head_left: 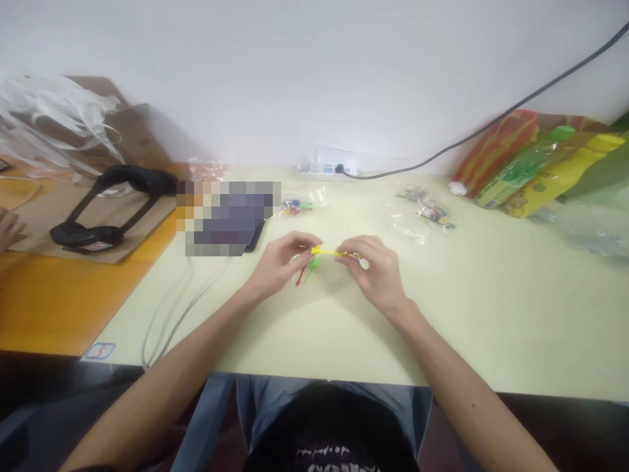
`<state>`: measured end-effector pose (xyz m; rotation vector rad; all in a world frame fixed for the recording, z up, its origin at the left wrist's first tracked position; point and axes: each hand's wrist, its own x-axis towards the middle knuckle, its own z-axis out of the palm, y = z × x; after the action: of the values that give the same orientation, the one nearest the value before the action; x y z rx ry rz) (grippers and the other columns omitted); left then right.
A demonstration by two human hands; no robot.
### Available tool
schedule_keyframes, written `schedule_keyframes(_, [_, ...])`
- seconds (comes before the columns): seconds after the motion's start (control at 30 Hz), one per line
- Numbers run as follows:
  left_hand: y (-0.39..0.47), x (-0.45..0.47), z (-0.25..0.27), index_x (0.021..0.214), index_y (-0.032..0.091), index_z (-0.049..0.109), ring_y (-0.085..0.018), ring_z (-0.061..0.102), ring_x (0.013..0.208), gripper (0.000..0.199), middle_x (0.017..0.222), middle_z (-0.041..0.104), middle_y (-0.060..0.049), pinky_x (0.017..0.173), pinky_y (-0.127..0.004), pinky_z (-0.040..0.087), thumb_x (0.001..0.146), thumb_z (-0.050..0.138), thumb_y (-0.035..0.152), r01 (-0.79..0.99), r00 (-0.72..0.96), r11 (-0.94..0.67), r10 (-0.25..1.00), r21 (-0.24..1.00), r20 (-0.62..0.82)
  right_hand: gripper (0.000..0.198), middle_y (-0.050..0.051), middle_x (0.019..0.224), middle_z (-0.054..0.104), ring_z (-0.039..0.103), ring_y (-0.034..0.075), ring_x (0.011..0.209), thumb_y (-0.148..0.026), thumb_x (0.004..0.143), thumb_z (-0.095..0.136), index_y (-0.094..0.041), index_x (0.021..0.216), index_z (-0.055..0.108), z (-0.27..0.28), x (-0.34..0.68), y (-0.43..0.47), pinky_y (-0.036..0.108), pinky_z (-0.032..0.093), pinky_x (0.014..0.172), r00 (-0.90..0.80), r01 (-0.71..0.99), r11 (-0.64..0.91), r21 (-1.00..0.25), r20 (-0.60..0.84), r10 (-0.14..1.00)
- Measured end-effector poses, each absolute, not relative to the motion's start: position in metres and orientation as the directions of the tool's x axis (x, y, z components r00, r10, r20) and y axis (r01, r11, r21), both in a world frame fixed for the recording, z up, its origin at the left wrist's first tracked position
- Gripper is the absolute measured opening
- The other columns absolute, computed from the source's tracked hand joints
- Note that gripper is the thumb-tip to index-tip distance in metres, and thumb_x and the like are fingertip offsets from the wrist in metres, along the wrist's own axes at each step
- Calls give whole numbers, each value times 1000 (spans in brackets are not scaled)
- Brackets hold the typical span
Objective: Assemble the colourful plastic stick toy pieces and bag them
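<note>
My left hand [281,263] is closed, its thumb and fingers pinching the left end of a thin yellow plastic stick [327,252]. My right hand [377,267] pinches the stick's other end, so it spans the gap between both hands just above the table. A knobby shape shows at the stick's left tip. Below my left fingertips a thin red stick [300,276] and a green stick [313,265] slant downward; whether they are held or joined to the yellow one I cannot tell. Something small and bluish shows by the right fingers, too blurred to name.
Plastic bags of small colourful parts [432,213] lie at the right back, with more parts [297,206] ahead. A pixelated dark device [230,216] lies left. A power strip [327,167] sits against the wall. Bottle-shaped packs [525,170] stand right. Another person's hand [8,228] shows far left.
</note>
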<state>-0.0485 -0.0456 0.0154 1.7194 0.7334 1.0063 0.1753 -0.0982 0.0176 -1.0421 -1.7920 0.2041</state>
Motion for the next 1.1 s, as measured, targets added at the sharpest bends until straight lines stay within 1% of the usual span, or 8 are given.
schedule_keyframes(0.1, [-44,-49,17,106,18,73,-22,70,97,21,116,70,-12,73,-30,59,92,69,33,-5,473,-316,835,949,281,8,2,89,74,68,21,85,-21,95,67,-26,90,70,21,175,-100,38,49,83,-122,520,598,-610,640,759])
schedule_keyframes(0.2, [-40,-51,16,104,18,75,-21,70,93,20,115,71,-11,71,-29,58,91,71,33,-22,459,-295,846,955,272,9,1,84,74,67,20,80,-22,92,72,-26,84,71,24,174,-101,37,49,82,-104,437,582,-686,604,790])
schedule_keyframes(0.37, [-38,-50,14,108,20,74,-19,69,89,25,118,68,-10,69,-29,58,85,78,29,-102,488,-171,850,980,199,19,0,75,72,66,18,71,-31,80,85,-23,71,70,26,173,-101,32,50,70,-105,267,411,-872,397,912])
schedule_keyframes(0.5, [-39,-49,16,106,20,73,-16,67,81,27,108,68,-8,66,-28,58,82,82,29,-116,504,-113,849,987,156,19,1,74,72,65,17,72,-35,76,87,-22,71,73,27,173,-101,30,49,68,-127,169,322,-932,303,944])
schedule_keyframes(0.6, [-39,-50,16,104,18,74,-15,66,77,26,101,68,-7,63,-27,57,83,81,33,-96,533,-89,837,991,127,19,1,73,71,64,16,71,-36,75,87,-22,72,75,28,174,-99,30,49,67,-153,95,293,-951,277,949])
schedule_keyframes(0.73, [-38,-53,14,106,18,75,-14,63,67,26,93,68,-7,53,-26,53,87,77,36,-71,609,-75,786,995,103,16,1,76,72,65,17,73,-35,79,85,-22,75,76,29,177,-98,32,50,72,-209,33,296,-955,283,936])
schedule_keyframes(0.93, [-41,-53,15,103,17,78,-14,60,67,30,89,71,-9,51,-23,49,84,80,40,-26,673,-66,737,997,66,16,3,87,73,67,18,83,-37,88,77,-23,82,75,32,178,-100,36,52,83,-279,98,403,-910,363,889])
schedule_keyframes(1.1, [-42,-52,21,104,17,79,-13,60,66,32,88,73,-9,54,-24,48,83,80,42,-11,690,-81,721,997,66,13,4,90,71,67,19,86,-36,89,76,-24,85,77,32,178,-99,36,53,85,-297,143,465,-874,410,862])
